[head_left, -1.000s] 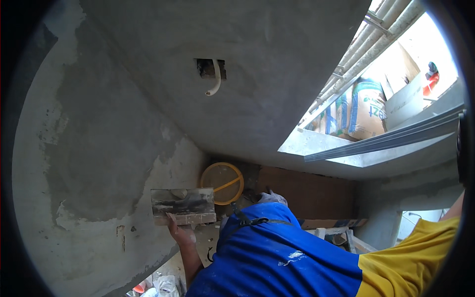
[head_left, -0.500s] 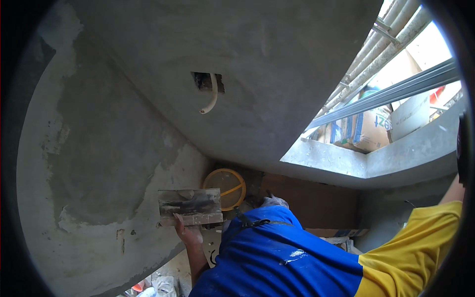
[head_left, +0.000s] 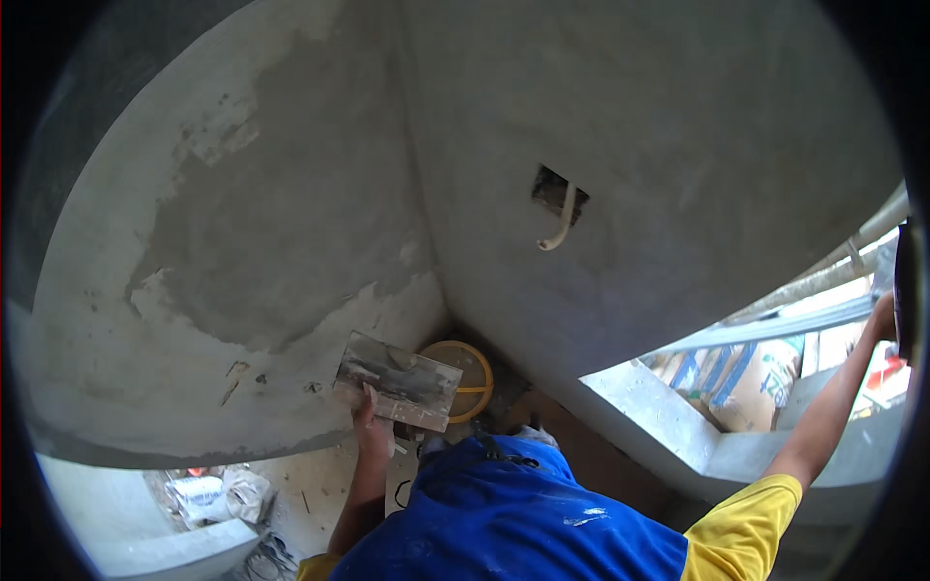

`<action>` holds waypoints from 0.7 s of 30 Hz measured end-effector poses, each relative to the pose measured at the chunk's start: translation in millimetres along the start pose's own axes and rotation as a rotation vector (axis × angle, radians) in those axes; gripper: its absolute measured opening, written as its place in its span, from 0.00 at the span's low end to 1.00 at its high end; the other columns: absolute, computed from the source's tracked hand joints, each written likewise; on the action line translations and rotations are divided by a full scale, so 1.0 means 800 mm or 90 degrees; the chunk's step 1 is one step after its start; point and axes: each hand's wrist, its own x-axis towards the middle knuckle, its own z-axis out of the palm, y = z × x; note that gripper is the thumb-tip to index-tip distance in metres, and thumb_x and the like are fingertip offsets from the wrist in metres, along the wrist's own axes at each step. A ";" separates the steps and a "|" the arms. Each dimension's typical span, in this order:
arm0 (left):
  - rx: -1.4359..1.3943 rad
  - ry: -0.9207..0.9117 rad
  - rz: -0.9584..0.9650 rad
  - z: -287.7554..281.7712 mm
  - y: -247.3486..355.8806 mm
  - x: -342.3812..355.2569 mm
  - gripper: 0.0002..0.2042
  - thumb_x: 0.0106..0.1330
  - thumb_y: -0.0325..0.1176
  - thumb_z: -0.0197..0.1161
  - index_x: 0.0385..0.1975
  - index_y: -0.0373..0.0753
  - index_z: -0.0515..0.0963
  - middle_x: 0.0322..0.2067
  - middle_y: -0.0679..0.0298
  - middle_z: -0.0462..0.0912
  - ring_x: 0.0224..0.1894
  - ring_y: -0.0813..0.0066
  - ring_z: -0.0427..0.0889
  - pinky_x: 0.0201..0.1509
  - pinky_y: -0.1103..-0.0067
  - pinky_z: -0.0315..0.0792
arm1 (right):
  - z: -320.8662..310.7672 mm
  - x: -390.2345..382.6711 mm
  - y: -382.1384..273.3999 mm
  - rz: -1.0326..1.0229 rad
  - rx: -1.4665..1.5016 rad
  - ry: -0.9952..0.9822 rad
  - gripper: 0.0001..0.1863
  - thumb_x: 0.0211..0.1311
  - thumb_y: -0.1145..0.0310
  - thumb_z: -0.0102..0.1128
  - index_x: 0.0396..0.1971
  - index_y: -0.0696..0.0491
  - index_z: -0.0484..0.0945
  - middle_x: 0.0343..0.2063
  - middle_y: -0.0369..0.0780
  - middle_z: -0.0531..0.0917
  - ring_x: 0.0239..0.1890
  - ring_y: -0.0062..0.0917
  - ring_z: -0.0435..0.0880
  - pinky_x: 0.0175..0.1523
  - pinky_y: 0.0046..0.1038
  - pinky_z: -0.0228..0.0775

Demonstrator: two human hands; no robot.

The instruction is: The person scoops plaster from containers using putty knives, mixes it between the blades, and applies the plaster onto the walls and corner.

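Observation:
My left hand (head_left: 365,414) grips a rectangular plasterer's hawk (head_left: 402,373) by its near edge, the thumb lying over the top. Grey mortar smears cover its flat face, which is tilted with the right side lower. At the far right, my right hand (head_left: 883,316) is stretched out in front of the window opening. A dark strip at the picture's rim covers its fingers, so what it holds, if anything, is hidden. Left of the corner, the wall (head_left: 281,213) carries a darker patch of plaster with ragged edges.
A round yellow-rimmed tub (head_left: 472,389) stands in the corner behind the hawk. Pale conduit (head_left: 556,230) pokes from a square wall hole. Beyond the window ledge (head_left: 668,412) are bags (head_left: 756,387) and pipes. White sacks (head_left: 218,496) lie low at the left.
The view has turned right, so the wall corner now stands nearer the middle. The hawk has tilted, and my right forearm and hand have come into view at the right.

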 end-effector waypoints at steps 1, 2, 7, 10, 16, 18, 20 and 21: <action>0.005 -0.006 0.008 0.004 0.001 0.000 0.26 0.66 0.41 0.56 0.61 0.35 0.61 0.55 0.60 0.70 0.58 0.65 0.69 0.62 0.67 0.62 | 0.040 0.002 0.026 -0.002 -0.024 -0.050 0.39 0.56 0.32 0.47 0.42 0.56 0.81 0.36 0.47 0.84 0.28 0.38 0.82 0.36 0.39 0.70; 0.011 -0.014 0.014 0.006 0.000 0.001 0.27 0.66 0.40 0.56 0.62 0.36 0.61 0.55 0.60 0.70 0.58 0.65 0.69 0.62 0.67 0.62 | 0.069 0.006 0.050 0.001 -0.030 -0.103 0.41 0.56 0.29 0.43 0.46 0.54 0.81 0.40 0.45 0.84 0.31 0.37 0.83 0.38 0.34 0.72; 0.108 0.033 0.085 -0.020 -0.027 0.002 0.22 0.67 0.35 0.56 0.59 0.33 0.65 0.55 0.57 0.71 0.56 0.67 0.71 0.60 0.69 0.66 | 0.078 -0.047 0.053 0.006 0.319 -0.233 0.40 0.53 0.32 0.52 0.45 0.57 0.81 0.43 0.46 0.83 0.44 0.43 0.81 0.51 0.35 0.69; 0.146 0.017 0.121 -0.034 -0.033 0.005 0.19 0.68 0.29 0.55 0.58 0.29 0.68 0.57 0.53 0.70 0.56 0.69 0.72 0.59 0.72 0.68 | 0.039 -0.064 0.067 0.214 0.241 -0.144 0.34 0.54 0.37 0.56 0.43 0.56 0.81 0.41 0.47 0.84 0.40 0.44 0.82 0.47 0.35 0.72; -0.008 0.061 0.045 0.018 0.001 -0.010 0.22 0.67 0.31 0.58 0.58 0.30 0.66 0.55 0.55 0.71 0.54 0.70 0.73 0.59 0.73 0.66 | -0.121 -0.146 0.089 -0.292 -0.002 0.239 0.19 0.51 0.59 0.62 0.32 0.61 0.81 0.34 0.50 0.83 0.34 0.39 0.84 0.42 0.34 0.79; -0.053 0.074 0.022 0.029 0.010 -0.011 0.23 0.66 0.34 0.59 0.58 0.31 0.65 0.53 0.56 0.72 0.53 0.70 0.73 0.58 0.73 0.66 | -0.211 -0.219 -0.013 0.221 0.829 0.100 0.20 0.49 0.61 0.63 0.35 0.63 0.78 0.37 0.49 0.81 0.36 0.39 0.83 0.43 0.39 0.78; 0.024 0.066 0.056 0.029 0.013 -0.013 0.26 0.64 0.38 0.62 0.58 0.32 0.64 0.51 0.58 0.72 0.51 0.70 0.73 0.56 0.73 0.66 | -0.283 -0.292 -0.088 0.408 0.890 -0.009 0.21 0.51 0.62 0.62 0.41 0.63 0.77 0.44 0.46 0.78 0.44 0.38 0.80 0.49 0.41 0.75; 0.022 0.065 0.053 0.032 0.017 -0.013 0.26 0.64 0.38 0.62 0.58 0.32 0.64 0.51 0.58 0.72 0.51 0.70 0.73 0.56 0.73 0.66 | -0.298 -0.321 -0.096 0.398 0.917 -0.088 0.21 0.55 0.61 0.59 0.44 0.62 0.75 0.45 0.46 0.77 0.48 0.37 0.78 0.53 0.41 0.72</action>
